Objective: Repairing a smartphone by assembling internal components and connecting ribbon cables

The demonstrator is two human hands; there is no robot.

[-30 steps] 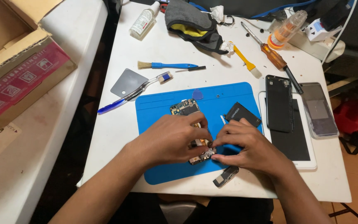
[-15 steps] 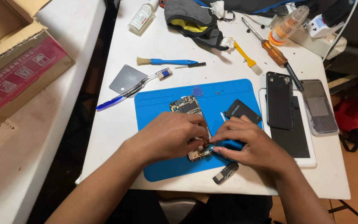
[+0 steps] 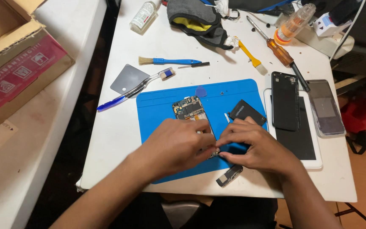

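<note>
Both hands have barely shifted since the earlier frame; the view has tipped slightly, so the table (image 3: 149, 38) and everything on it sits a little differently in the picture. Left hand (image 3: 178, 146) lies over the lower part of the opened phone (image 3: 190, 110) on the blue mat (image 3: 157, 110), fingers curled down onto it, grip closed around its lower end. Right hand (image 3: 257, 148) meets it from the other side, fingertips pinched tight at the same spot; what sits between them is too small to tell. Phone's circuit board end shows uncovered above the left hand. Black battery (image 3: 246, 112) lies on the mat just beside the right hand. Small dark part (image 3: 229, 175) rests at the mat's near edge, below the right hand. Off the mat: black back cover (image 3: 284, 99) on a white tablet (image 3: 314, 159), grey phone (image 3: 325, 108) beside it, blue brush (image 3: 170, 61), toothbrush (image 3: 142, 87), screwdriver (image 3: 278, 48). Cardboard box (image 3: 18, 63) at far left, flap open; contents hidden.
</note>
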